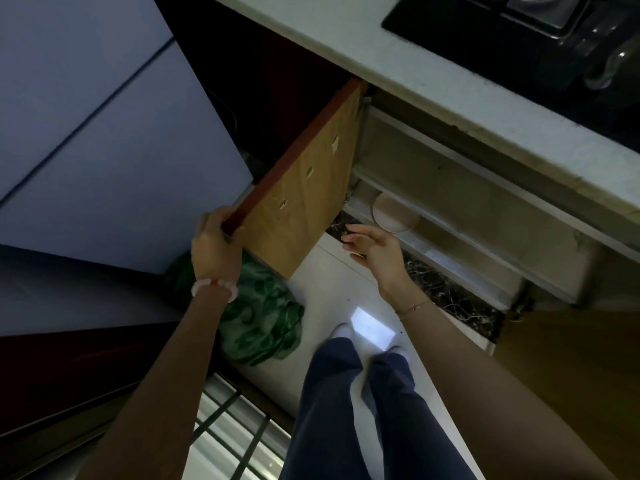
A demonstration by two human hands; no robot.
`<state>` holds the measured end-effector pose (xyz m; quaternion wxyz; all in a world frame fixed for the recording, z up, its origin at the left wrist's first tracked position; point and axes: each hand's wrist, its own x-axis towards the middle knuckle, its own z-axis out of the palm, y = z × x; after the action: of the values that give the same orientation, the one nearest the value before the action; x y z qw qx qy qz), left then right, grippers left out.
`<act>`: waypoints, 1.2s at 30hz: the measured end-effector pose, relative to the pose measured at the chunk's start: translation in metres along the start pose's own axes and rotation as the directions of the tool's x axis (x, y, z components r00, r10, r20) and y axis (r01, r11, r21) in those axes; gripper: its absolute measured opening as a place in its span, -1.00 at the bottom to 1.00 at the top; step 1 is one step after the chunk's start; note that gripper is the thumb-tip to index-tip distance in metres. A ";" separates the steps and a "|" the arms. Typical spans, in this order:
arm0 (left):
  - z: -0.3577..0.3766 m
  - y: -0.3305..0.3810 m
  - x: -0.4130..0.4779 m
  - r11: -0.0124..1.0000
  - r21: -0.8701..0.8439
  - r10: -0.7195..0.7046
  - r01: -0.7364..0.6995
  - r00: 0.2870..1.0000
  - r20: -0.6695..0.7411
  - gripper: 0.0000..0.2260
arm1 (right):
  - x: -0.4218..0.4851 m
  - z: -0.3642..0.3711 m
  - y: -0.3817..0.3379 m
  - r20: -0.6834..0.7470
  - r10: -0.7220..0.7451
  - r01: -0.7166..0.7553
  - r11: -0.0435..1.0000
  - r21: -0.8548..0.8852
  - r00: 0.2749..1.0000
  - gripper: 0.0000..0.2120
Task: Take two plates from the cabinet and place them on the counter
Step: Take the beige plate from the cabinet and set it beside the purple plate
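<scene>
The lower cabinet (433, 188) under the counter (398, 67) stands open. Its wooden door (304, 188) is swung out to the left, and my left hand (214, 244) grips the door's outer edge. Pale round plates (393, 213) lie on the cabinet's bottom shelf near its left end; how many are stacked there I cannot tell. My right hand (374, 247) hovers just in front of and below the plates, fingers apart, holding nothing and not touching them.
A black gas hob (519, 36) sits on the counter at the top right. A tall pale fridge (86, 133) fills the left. A green cloth bag (263, 317) lies on the white floor by my legs (346, 410). Another cabinet door (571, 375) is at the right.
</scene>
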<state>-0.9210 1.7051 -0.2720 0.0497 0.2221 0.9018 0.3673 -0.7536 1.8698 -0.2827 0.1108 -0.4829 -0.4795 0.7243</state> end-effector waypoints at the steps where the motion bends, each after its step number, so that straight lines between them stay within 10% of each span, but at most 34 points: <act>1: 0.002 0.003 -0.002 0.998 0.050 0.051 -0.050 0.998 -0.032 -0.73 | 0.001 -0.003 0.001 -0.006 -0.002 0.002 1.000 0.011 1.000 -0.82; 6: 0.038 0.035 -0.019 0.948 0.159 0.287 -0.277 0.957 -0.041 -0.85 | 0.014 -0.023 0.011 -0.046 0.000 0.002 0.999 0.040 0.999 -0.81; 12: 0.141 0.056 -0.049 0.971 -0.214 -0.034 0.104 0.951 0.309 -0.93 | 0.049 -0.065 0.038 -0.128 0.059 -0.042 0.990 0.136 0.990 -0.82; 17: 0.231 0.048 -0.047 0.733 -0.373 -0.397 0.568 0.803 0.444 -0.86 | 0.101 -0.107 0.077 -0.190 0.158 -0.125 0.977 0.173 0.969 -0.91; 30: 0.464 -0.038 0.013 0.457 -0.209 -0.428 0.865 0.420 0.800 -0.70 | 0.311 -0.182 0.199 -0.259 0.322 -0.273 0.939 0.209 0.911 -0.67; 36: 0.557 -0.088 0.036 0.445 -0.168 -0.403 0.880 0.364 0.840 -0.71 | 0.396 -0.206 0.250 -0.203 0.387 -0.314 0.895 0.317 0.899 -0.64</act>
<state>-0.8446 2.0219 -0.7334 0.6016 -0.0876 0.6458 0.4619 -0.7134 2.1093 -0.7333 0.1059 -0.6327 -0.2590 0.7220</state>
